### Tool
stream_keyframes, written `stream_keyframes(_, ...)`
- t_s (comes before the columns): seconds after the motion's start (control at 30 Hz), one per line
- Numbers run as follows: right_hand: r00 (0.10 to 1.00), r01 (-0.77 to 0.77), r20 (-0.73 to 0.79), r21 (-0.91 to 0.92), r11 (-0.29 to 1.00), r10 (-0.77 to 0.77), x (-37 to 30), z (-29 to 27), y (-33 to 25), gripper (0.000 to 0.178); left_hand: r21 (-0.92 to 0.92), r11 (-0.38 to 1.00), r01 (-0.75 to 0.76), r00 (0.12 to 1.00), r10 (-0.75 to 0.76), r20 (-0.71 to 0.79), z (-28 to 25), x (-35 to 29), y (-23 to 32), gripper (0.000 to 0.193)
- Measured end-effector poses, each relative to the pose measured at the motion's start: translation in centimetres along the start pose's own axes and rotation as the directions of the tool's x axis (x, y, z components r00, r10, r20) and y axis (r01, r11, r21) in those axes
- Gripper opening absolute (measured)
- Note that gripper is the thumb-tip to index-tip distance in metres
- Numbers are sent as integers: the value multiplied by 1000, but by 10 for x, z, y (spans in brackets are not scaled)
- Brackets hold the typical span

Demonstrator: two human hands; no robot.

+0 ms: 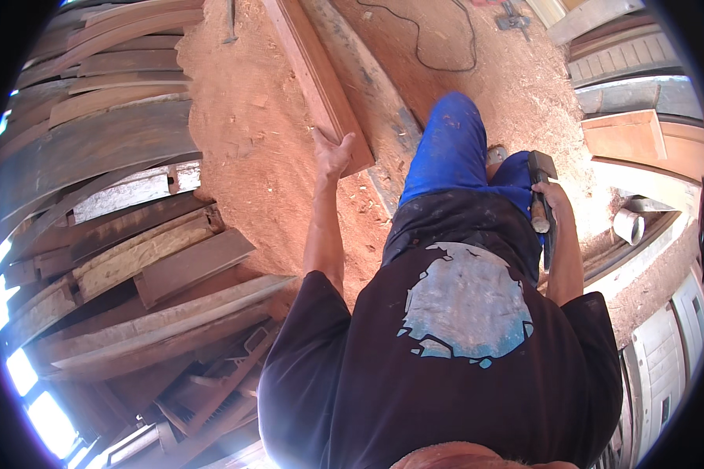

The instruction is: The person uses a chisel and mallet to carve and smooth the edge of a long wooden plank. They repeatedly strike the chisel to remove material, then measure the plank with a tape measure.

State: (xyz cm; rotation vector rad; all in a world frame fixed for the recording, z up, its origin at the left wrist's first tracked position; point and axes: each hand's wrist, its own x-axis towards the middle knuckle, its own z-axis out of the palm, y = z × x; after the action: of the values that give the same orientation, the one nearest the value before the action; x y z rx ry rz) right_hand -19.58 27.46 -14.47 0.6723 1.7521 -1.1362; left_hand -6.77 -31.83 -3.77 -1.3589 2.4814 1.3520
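My left hand is at the near end of a long reddish wooden beam. Its thumb lies over the beam's edge, and the other fingers are partly hidden at its side. Low at my right side, my right hand is closed round a hammer with a dark, blocky head. A light wooden handle shows beside the same hand; whether it belongs to a second tool, I cannot tell. Part of the grip is hidden against my leg.
A weathered plank lies along the beam's right side. Sawdust covers the ground. Stacked boards line the left. A dark cord and a metal tool lie ahead. A white cup-like container stands right, near wood panels.
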Motion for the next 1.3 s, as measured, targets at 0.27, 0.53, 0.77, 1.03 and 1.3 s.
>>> stream_keyframes(0.27, 999, -36, 13, 82, 996, 35, -12, 7, -8, 25, -576, 801, 165, 969, -22, 247, -36, 22, -68, 83)
stream_keyframes(0.53, 998, -60, -13, -59, 996, 59, -25, 30, -32, 25, -786, 549, 285, 951, -56, 305, 8, 20, -77, 79)
stream_keyframes(0.77, 998, -67, -8, -74, 995, 66, -12, 35, -30, 22, -785, 515, 343, 937, -126, 327, 14, 20, -83, 81)
stream_keyframes(1.03, 996, -84, -3, -78, 993, 84, -12, 36, -34, 22, -784, 551, 286, 942, -13, 335, 22, 15, -91, 92)
stream_keyframes(1.3, 999, -41, -16, -103, 994, 39, -8, 28, -26, 25, -227, 973, -32, 967, 88, 241, 14, -36, -77, 110)
